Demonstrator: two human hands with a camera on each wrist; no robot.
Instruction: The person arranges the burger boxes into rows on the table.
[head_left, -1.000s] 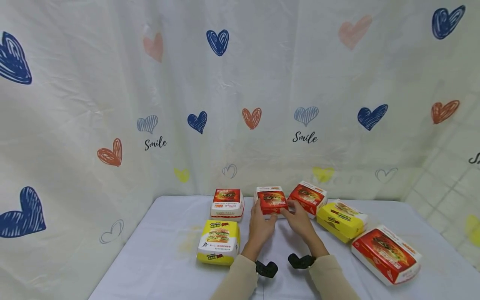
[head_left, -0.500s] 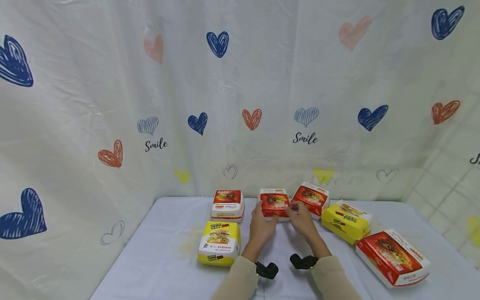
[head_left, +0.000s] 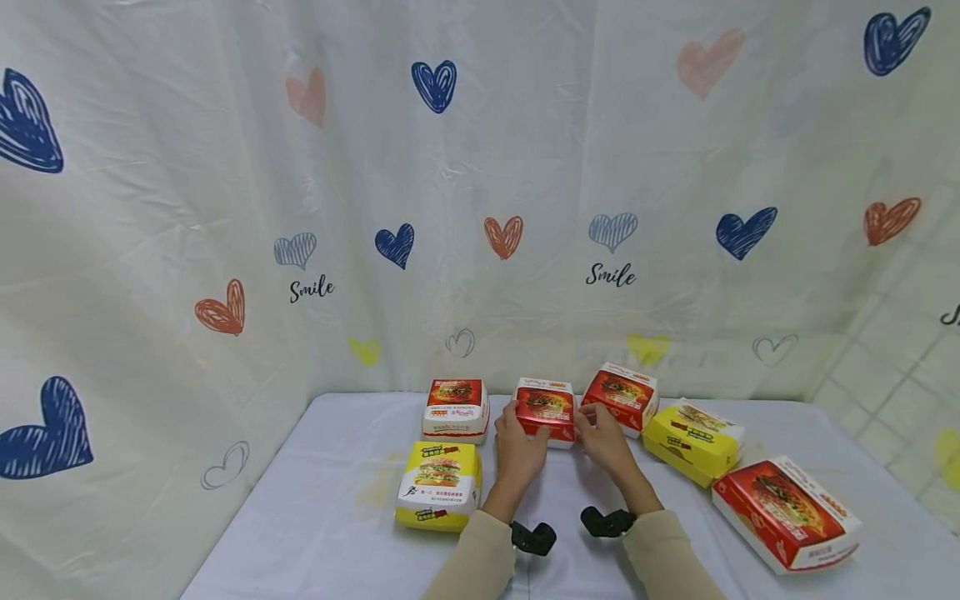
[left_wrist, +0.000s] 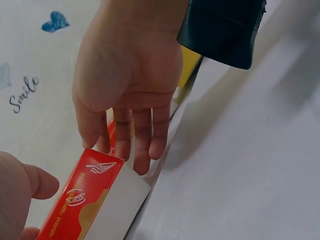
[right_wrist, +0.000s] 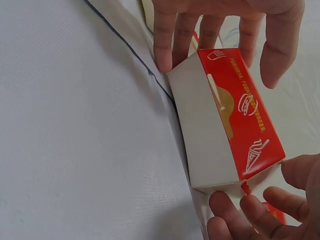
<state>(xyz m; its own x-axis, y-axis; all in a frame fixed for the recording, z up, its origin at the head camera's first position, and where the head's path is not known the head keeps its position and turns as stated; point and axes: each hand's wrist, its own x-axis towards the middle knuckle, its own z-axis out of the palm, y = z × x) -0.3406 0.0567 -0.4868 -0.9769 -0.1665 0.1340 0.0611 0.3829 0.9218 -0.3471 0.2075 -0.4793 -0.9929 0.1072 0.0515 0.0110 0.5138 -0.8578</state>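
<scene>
A red-and-white burger box [head_left: 545, 402] lies flat at the back middle of the white-covered table [head_left: 315, 500]. My left hand [head_left: 520, 454] is at its left end, thumb towards the front edge. My right hand [head_left: 609, 446] is at its right end. In the left wrist view the right hand [left_wrist: 130, 75] has its fingers loosely straight, tips by the box's end [left_wrist: 82, 195]. Seen from the right wrist, the left hand's fingers reach down beside the box [right_wrist: 215, 120], its thumb apart from the red face. My right fingertips [right_wrist: 220, 202] touch the near end.
Another red-and-white box [head_left: 455, 408] and a yellow-and-white box [head_left: 437, 483] lie to the left. On the right, a red-and-white box [head_left: 621, 396], a yellow box [head_left: 693, 440] and a larger red-and-white box [head_left: 783, 512] form a slanting row. A heart-patterned curtain [head_left: 480, 167] hangs behind.
Between my hands, the middle box shifts right, then slightly left and towards me, turning a little. The right-hand row of boxes appears farther right than a second ago.
</scene>
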